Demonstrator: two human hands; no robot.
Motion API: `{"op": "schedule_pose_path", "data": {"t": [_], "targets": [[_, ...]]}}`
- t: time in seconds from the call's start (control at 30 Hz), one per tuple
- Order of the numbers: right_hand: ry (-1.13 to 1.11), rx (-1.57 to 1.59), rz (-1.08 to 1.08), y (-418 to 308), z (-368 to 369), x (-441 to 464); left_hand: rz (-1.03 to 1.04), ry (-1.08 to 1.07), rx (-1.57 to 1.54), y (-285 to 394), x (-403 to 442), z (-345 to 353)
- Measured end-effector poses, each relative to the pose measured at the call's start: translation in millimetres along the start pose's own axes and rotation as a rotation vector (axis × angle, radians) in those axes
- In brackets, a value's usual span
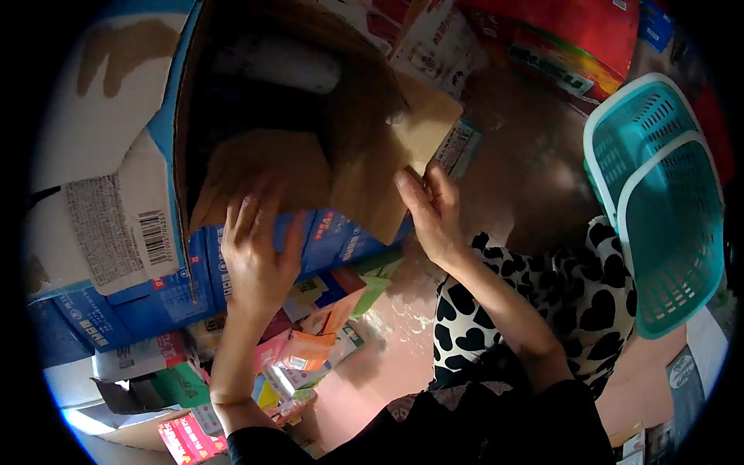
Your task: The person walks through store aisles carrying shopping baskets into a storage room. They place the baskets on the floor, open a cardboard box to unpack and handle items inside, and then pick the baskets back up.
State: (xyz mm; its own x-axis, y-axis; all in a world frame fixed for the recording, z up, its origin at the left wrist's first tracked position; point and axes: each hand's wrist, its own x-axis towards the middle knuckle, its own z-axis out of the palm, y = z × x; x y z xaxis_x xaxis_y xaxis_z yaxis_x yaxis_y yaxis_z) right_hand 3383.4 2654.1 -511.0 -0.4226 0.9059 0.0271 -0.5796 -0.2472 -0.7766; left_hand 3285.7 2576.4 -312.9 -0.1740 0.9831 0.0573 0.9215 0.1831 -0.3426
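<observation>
A white-and-blue cardboard box point(128, 139) is sitting open at left. The left hand point(257, 244), fingers loosely curved, is touching its brown near flap point(275, 159), grip unclear; the right hand point(438, 217) is pinching its brown right flap point(368, 167).

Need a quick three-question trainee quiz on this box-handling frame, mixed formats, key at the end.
1. True or false: the cardboard box is sealed shut.
2. Multiple choice: what colour are the hearts on the printed fabric? (a) red (b) black (c) blue
3. Short answer: which hand touches the cardboard flap nearer the teal plastic basket?

Key:
1. False; it is open, its inside in view.
2. b
3. The right hand.
</observation>
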Motion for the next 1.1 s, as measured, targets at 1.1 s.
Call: {"op": "schedule_pose_path", "data": {"t": [1.1], "targets": [[0.335,-0.36,-0.439,-16,-41,27,-0.192,-0.586,-0.159,22,-6,-41]]}}
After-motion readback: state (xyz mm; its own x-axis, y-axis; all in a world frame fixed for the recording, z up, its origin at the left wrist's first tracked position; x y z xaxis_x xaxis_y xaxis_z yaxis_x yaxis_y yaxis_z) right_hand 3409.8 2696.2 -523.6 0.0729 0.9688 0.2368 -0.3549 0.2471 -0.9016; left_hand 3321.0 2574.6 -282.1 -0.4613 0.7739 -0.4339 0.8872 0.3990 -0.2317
